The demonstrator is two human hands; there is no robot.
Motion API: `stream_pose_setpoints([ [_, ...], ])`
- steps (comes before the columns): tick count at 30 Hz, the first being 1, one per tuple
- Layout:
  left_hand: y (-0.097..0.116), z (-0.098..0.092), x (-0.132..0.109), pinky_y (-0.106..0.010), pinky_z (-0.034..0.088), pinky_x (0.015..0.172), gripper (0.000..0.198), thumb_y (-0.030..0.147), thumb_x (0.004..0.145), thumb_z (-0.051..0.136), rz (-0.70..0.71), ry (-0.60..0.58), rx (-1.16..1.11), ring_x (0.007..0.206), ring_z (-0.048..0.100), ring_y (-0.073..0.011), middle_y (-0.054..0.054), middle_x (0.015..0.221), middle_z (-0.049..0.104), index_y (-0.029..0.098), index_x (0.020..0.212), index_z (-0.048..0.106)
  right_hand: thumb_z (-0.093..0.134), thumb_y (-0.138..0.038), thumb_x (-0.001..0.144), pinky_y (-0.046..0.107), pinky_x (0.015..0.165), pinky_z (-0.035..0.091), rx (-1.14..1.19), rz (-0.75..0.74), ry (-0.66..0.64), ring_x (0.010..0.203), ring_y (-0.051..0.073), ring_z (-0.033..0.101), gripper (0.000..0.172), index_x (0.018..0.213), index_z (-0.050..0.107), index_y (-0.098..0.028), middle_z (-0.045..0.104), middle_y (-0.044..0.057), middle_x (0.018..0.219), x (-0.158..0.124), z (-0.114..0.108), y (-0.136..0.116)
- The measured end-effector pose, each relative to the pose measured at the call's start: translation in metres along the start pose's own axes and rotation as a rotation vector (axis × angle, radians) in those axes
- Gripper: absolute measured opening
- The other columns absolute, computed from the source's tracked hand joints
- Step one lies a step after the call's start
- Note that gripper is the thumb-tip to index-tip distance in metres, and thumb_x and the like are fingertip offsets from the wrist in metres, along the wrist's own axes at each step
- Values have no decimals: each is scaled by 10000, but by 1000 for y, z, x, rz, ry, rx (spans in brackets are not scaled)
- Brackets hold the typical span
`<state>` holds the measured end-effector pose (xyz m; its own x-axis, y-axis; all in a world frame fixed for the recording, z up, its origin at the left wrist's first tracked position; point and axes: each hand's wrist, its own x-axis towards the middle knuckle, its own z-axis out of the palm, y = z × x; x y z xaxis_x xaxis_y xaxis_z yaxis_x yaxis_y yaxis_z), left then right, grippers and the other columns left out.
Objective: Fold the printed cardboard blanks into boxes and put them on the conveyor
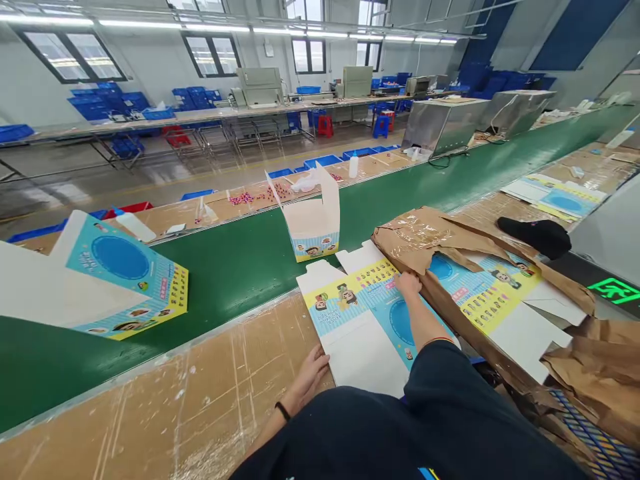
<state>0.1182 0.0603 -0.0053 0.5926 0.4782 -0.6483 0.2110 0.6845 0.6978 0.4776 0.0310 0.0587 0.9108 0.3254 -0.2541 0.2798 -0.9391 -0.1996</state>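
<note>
A flat, unfolded carton (363, 343) printed in blue and yellow lies in front of me on the near worktop, its white flaps spread out. My right hand (409, 283) is at its right-hand edge, fingers curled down onto the printed card. At the carton's left edge is my left hand (314, 370), its fingers stretched out and touching the border. To the right, a stack of the same flat cartons (483, 300) lies inside torn brown wrapping paper (420, 233). Two opened-up cartons stand on the green belt: one box (314, 243) ahead, another box (125, 273) at left.
The green conveyor belt (235, 257) runs across beyond the cardboard-covered worktop (210, 393). A black cap (535, 235) and more printed sheets (560, 197) lie at right. Across the belt are a white bottle (353, 165), small red pieces (243, 198) and metal machines (445, 123).
</note>
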Motion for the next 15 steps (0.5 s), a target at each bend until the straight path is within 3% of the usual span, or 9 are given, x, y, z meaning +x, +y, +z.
stream_pose_setpoints([
  [4,2,10,2,-433,342,1196,400,298,595,729,17,20,-2,1419,516,-306,-45,1242,734,321,994,718,503,-344,1029,419,988,498,19,24,-23,1222,316,639,422,1341,631,-89,647,276,1287,0,-8,-10],
  [10,11,12,-6,-432,362,1188,295,304,607,746,-13,14,-1,1400,543,-283,-36,1198,751,328,901,730,597,-332,993,375,962,494,94,-12,-14,1183,306,664,402,1299,596,-72,643,299,1267,-14,-20,-16],
  [15,26,12,-7,-378,417,1166,136,300,646,719,-104,90,-10,1384,566,-253,-33,1157,758,320,781,712,631,-290,958,324,876,480,212,-55,68,1144,284,665,301,1211,587,-133,682,225,1222,-34,-40,-27],
])
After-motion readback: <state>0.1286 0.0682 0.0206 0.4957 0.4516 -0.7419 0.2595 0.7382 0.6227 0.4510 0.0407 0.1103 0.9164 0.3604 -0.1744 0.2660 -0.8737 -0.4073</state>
